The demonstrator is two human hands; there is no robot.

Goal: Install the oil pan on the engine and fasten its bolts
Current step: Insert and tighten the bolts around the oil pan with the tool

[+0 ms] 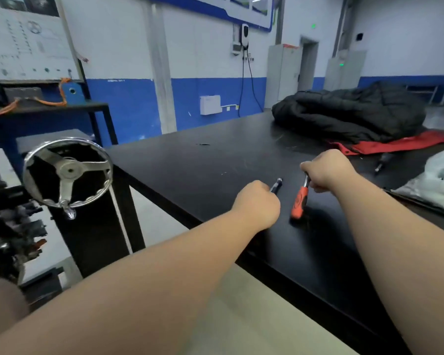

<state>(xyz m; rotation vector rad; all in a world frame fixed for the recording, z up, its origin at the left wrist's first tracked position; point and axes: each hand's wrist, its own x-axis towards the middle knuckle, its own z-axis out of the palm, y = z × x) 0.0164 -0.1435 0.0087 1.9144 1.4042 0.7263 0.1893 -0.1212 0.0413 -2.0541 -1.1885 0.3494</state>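
Over the black table (pixel 215 160), my left hand (pixel 258 204) grips a dark extension bar with a socket end (pixel 277 184) that sticks out past the knuckles. My right hand (pixel 327 170) grips the metal head end of a ratchet wrench with an orange handle (pixel 300 201); the handle slants down to the table top. The two tools are a little apart. At the far left, part of the engine on its stand (pixel 13 226) shows, dark and blurred. No oil pan or bolts can be made out.
A chrome handwheel (pixel 67 172) on the engine stand sits left of the table's corner. A black padded jacket (pixel 351 114) over a red cloth (pixel 400 144) lies at the table's back right. A clear plastic bag (pixel 438 180) lies at the right edge, a small dark tool (pixel 382 162) beside it.
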